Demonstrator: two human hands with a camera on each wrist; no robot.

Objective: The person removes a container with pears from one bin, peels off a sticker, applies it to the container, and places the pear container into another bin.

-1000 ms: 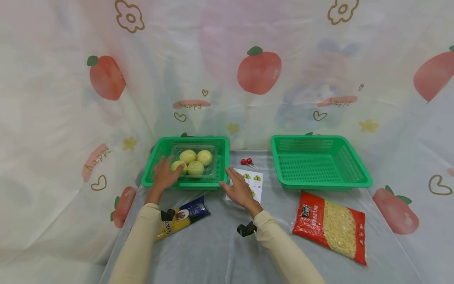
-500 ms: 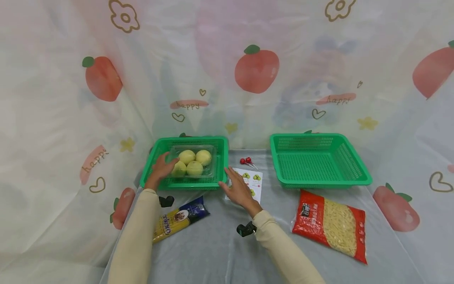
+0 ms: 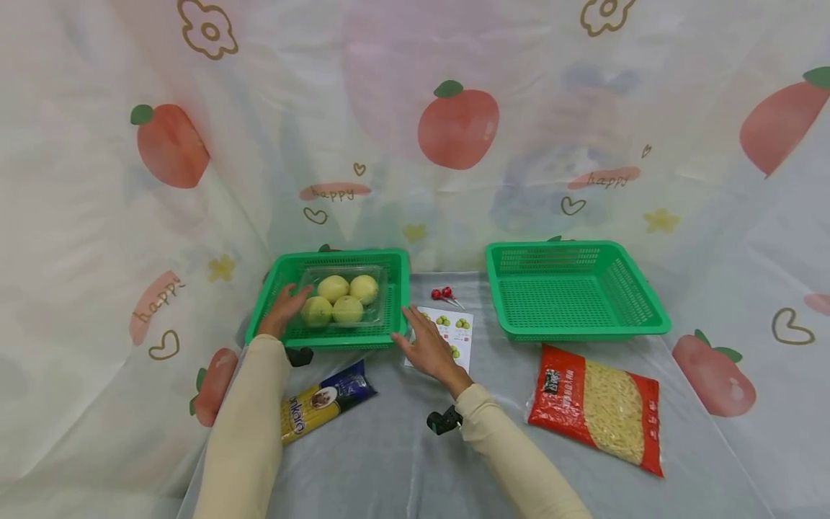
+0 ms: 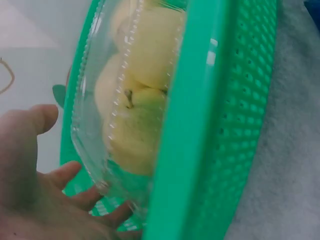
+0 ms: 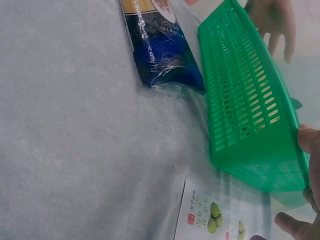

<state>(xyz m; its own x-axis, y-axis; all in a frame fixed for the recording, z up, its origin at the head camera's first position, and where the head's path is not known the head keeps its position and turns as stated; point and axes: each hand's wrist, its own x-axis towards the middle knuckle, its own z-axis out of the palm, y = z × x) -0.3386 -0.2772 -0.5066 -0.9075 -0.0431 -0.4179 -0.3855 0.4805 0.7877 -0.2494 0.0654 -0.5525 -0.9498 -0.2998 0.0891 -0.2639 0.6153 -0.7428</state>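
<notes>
A clear plastic clamshell [image 3: 342, 297] holding four yellow-green pears [image 3: 333, 287] sits inside the left green basket [image 3: 397, 288], which stands on the grey-covered table [image 3: 402, 447] toward its back left. The left hand [image 3: 282, 311] reaches over the basket's near left rim, fingers [image 4: 67, 172] spread and relaxed against the side of the clamshell; the wrist view shows them touching the plastic, though it is hard to tell whether they press on it or only rest there. They do not curl around it.

The right hand [image 3: 426, 348] lies just beside the basket's near right corner, fingers straight and loose, holding nothing. Its palm covers part of a white card printed with small green fruit [image 3: 457, 330], which lies flat on the table between the two baskets. The thumb points toward the basket wall and, from the right wrist view, seems to touch it.

Two red lollipops [image 3: 443, 294] lie behind the card. A second green basket [image 3: 638, 295] stands to the right. In front of it lies a red bag of pasta [image 3: 599, 407], and a blue-and-yellow spaghetti packet [image 3: 324, 398] lies in front of the left basket, near the left sleeve [image 3: 243, 447].
</notes>
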